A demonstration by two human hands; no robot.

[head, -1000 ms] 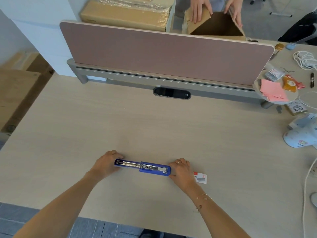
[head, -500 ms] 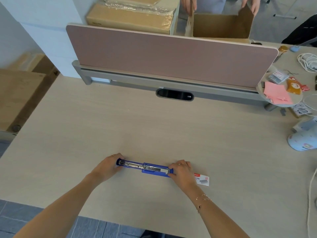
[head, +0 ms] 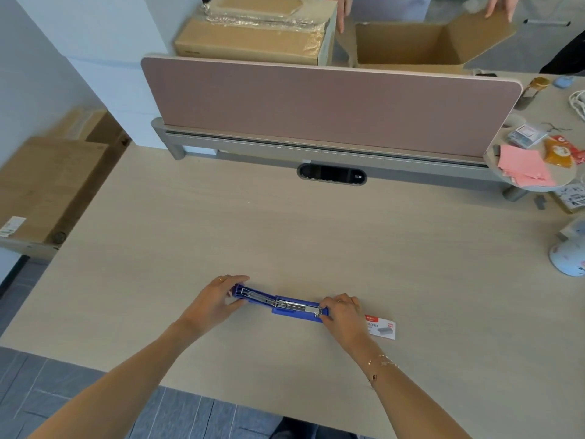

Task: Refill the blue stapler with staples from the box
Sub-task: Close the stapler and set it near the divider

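The blue stapler [head: 280,304] lies flat on the light wooden desk [head: 316,236], swung fully open so its metal staple channel faces up. My left hand [head: 215,299] grips its left end with fingers curled around the tip. My right hand [head: 343,313] holds the right end, thumb and fingers pinching it. Just right of my right hand lies a small white and red staple box [head: 381,326], partly hidden by that hand.
A pink divider panel [head: 329,106] runs along the desk's back edge, with another person's hands on an open cardboard box [head: 411,42] behind it. Pink papers [head: 522,167], small packets and a white lamp base [head: 568,258] sit at the right.
Both hands stay on the stapler's ends. The left fingers have shifted slightly around the left tip. The camera view has tilted and shifted left, and the person behind has opened the cardboard box wider.
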